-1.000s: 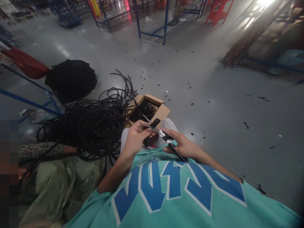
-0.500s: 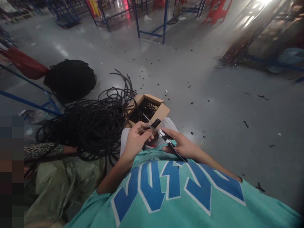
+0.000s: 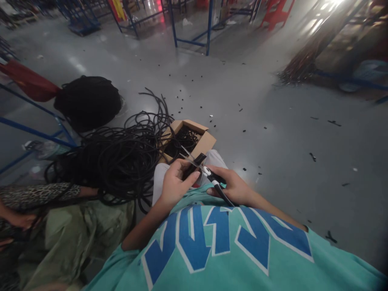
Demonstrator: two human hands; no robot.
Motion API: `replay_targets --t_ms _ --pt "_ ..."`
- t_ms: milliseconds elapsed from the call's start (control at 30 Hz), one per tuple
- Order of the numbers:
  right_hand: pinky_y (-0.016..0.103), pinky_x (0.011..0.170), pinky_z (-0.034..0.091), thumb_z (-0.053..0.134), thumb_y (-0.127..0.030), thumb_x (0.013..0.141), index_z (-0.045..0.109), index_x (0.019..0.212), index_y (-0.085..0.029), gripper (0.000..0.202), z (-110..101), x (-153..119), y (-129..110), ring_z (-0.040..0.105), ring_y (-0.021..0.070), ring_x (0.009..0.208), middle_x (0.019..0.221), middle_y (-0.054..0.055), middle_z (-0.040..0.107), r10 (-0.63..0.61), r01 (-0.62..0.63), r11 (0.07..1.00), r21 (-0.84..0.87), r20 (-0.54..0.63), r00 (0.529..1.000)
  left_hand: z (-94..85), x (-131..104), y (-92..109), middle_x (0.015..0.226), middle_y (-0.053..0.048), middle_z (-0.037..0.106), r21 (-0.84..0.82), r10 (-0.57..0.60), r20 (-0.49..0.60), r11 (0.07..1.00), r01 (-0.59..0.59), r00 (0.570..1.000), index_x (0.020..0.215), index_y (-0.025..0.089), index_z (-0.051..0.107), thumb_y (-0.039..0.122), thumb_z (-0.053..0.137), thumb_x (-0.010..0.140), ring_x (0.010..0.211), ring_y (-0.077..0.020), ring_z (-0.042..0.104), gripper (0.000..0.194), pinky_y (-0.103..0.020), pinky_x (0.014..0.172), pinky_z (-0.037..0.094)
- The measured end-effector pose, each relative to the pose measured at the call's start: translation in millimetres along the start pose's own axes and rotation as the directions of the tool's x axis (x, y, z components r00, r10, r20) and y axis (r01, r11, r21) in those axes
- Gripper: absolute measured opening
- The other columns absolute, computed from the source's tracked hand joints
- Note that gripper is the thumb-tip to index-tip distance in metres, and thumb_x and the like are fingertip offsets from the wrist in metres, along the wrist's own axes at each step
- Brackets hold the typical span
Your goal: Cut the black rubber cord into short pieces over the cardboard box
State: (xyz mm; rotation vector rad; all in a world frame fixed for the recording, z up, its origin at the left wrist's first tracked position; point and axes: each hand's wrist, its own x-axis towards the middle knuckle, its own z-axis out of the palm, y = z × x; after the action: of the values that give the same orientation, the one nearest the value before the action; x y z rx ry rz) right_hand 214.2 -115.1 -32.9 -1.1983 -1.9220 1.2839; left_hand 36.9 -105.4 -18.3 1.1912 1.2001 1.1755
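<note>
Crowding the hands, black cable coil (image 3: 121, 161) (tangled), cardboard box (image 3: 189, 139) beyond

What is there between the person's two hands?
In the head view, scissors with open blades span from the right hand to the left hand, whose fingers hold a short black tube piece.

1 scissors (image 3: 202, 169), 1 cardboard box (image 3: 206, 142), 1 tube piece (image 3: 198, 159), 2 hands.

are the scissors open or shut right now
Open: the scissors in the right hand show two blades spread in a V around the black tube piece.
</note>
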Motion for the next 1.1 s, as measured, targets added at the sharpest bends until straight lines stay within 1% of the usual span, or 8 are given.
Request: replay_targets --t_ms 300,500,567,633,700,767,967,1100 --pt "0.031 0.07 0.049 0.064 -0.031 0.067 0.061 0.112 -0.019 0.046 3.9 -3.8 -0.1 0.062 0.0217 0.079 0.09 0.003 0.069 0.063 -0.061 0.994 0.092 -0.019 0.998 -1.4 0.1 -2.8 0.055 0.003 0.058 -0.046 -0.102 0.008 0.994 0.102 0.995 0.072 0.015 0.054 0.025 0.071 0.061 0.05 -0.0089 0.055 0.023 -0.02 0.049 0.044" --pt "0.032 0.076 0.047 0.064 -0.029 0.067 0.063 0.109 -0.018 0.043 3.1 -1.4 3.9 0.062 0.0222 0.084 0.092 0.003 0.067 0.06 -0.07 0.971 0.227 0.052 0.997 -9.6 13.3 -7.2 0.062 0.005 0.057 -0.272 -0.163 0.21 0.938 0.217 0.964 0.086 0.018 0.048 0.026 0.076 0.054 0.039 -0.0057 0.05 0.044 -0.016 0.037 0.037" --pt "0.033 0.076 0.047 0.065 -0.033 0.067 0.063 0.108 -0.017 0.043 1.8 0.5 4.4 0.061 0.0227 0.085 0.091 0.003 0.066 0.041 -0.079 0.946 0.314 0.124 0.991 -16.8 20.7 -8.5 0.063 0.005 0.059 -0.275 -0.188 0.388 0.911 0.308 0.902 0.106 0.023 0.046 0.027 0.077 0.052 0.035 -0.0055 0.048 0.063 -0.015 0.034 0.035" --pt "0.033 0.072 0.047 0.066 -0.039 0.067 0.064 0.106 -0.017 0.045 1.0 2.2 4.8 0.06 0.0224 0.081 0.086 0.003 0.066 0.015 -0.109 0.902 0.417 0.223 0.975 -25.3 28.2 -11.1 0.058 0.005 0.059 -0.203 -0.217 0.575 0.896 0.395 0.788 0.12 0.026 0.04 0.029 0.077 0.053 0.032 -0.006 0.046 0.077 -0.015 0.033 0.034" --pt "0.031 0.066 0.047 0.067 -0.045 0.065 0.065 0.103 -0.017 0.047 1.1 3.5 5.8 0.06 0.0206 0.074 0.081 0.002 0.065 -0.009 -0.149 0.852 0.501 0.298 0.955 -32.6 35.1 -13.9 0.054 0.003 0.059 -0.131 -0.227 0.694 0.894 0.429 0.684 0.12 0.025 0.044 0.031 0.077 0.054 0.03 -0.0064 0.045 0.073 -0.015 0.032 0.033" --pt "0.028 0.06 0.045 0.068 -0.046 0.063 0.067 0.099 -0.017 0.046 1.6 4.2 7.7 0.057 0.0172 0.066 0.074 0.001 0.062 -0.007 -0.172 0.828 0.534 0.316 0.949 -36.7 41.0 -15.2 0.053 0.001 0.06 -0.093 -0.212 0.739 0.908 0.408 0.64 0.106 0.021 0.055 0.032 0.076 0.055 0.03 -0.007 0.045 0.057 -0.016 0.031 0.033" --pt "0.02 0.041 0.029 0.07 -0.046 0.06 0.068 0.092 -0.016 0.043 3.2 1.5 15.0 0.04 0.0074 0.045 0.055 -0.004 0.047 0.085 -0.236 0.829 0.507 0.302 0.949 -40.4 50.3 -9.5 0.066 -0.005 0.065 0.014 -0.252 0.735 0.933 0.358 0.629 0.096 0.016 0.059 0.026 0.076 0.056 0.039 -0.0093 0.052 0.045 -0.019 0.037 0.041" --pt "0.02 0.035 0.023 0.069 -0.046 0.061 0.065 0.095 -0.014 0.046 2.3 -1.1 18.0 0.033 0.0062 0.034 0.043 -0.007 0.039 0.187 -0.322 0.789 0.523 0.295 0.937 -53.5 52.0 -9.0 0.065 -0.005 0.065 -0.026 -0.22 0.644 0.951 0.309 0.733 0.1 0.015 0.056 0.025 0.075 0.057 0.038 -0.0088 0.052 0.048 -0.018 0.036 0.04"
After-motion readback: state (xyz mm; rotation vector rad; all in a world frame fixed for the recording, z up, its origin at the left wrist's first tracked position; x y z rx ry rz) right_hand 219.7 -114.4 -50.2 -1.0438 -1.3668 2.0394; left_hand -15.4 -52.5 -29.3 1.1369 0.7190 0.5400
